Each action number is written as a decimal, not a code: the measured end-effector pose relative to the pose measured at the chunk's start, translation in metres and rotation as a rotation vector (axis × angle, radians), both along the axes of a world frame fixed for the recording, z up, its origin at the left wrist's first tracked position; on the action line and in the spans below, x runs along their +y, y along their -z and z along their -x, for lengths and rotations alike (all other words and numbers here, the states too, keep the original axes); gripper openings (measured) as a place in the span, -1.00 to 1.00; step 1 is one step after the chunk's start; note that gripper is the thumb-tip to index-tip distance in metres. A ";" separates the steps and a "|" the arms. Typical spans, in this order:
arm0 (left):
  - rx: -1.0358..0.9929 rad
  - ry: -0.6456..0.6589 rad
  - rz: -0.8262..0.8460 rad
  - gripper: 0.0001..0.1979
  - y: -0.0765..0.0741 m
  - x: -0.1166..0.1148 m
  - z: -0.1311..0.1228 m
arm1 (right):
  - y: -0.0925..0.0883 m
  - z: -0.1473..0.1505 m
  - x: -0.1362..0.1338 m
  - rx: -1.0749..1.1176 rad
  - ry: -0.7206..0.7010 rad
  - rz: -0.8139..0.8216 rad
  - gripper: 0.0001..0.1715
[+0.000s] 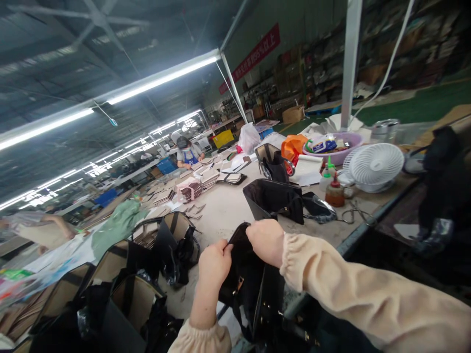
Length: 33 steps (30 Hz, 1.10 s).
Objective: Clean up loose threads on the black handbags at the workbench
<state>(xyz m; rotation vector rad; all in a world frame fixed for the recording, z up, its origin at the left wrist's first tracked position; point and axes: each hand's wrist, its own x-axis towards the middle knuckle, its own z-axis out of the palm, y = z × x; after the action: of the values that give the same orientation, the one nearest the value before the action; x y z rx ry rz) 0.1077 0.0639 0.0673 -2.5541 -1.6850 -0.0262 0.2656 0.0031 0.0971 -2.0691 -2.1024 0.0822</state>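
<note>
A black handbag (253,294) with gold-coloured metal fittings hangs at the table's near edge, its dark inside facing up. My left hand (214,264) pinches its upper rim on the left, thumb and fingers together. On the right side of the same rim, my right hand (267,240) is closed, knuckles up, with its fingertips partly hidden. Just beyond my hands stands a second black bag (274,201), open at the top. To the left are several black bags with beige insides (128,299), standing close together.
A white fan (375,164), a bottle of brown liquid (334,193), scissors (355,213) and a purple basin (346,152) sit on the right. Stacks of beige pieces (189,189) lie farther back. Another person (187,154) works at the far end. A metal post (351,63) rises at the right.
</note>
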 end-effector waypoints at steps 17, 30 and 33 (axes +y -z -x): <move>-0.008 0.036 0.010 -0.66 0.002 -0.005 0.001 | 0.023 -0.018 0.034 -0.031 0.031 -0.224 -0.68; -0.010 0.024 0.025 -0.65 0.001 -0.007 0.000 | 0.018 -0.015 0.033 -0.020 0.079 -0.135 -0.63; -0.021 0.043 0.012 -0.65 0.003 -0.006 0.002 | 0.020 -0.014 0.034 -0.004 0.077 -0.165 -0.65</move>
<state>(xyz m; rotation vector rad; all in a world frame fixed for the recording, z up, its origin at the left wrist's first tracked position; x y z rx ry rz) 0.1058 0.0583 0.0645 -2.6078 -1.6426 -0.0455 0.2797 0.0371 0.0772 -2.0509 -1.9568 -0.1022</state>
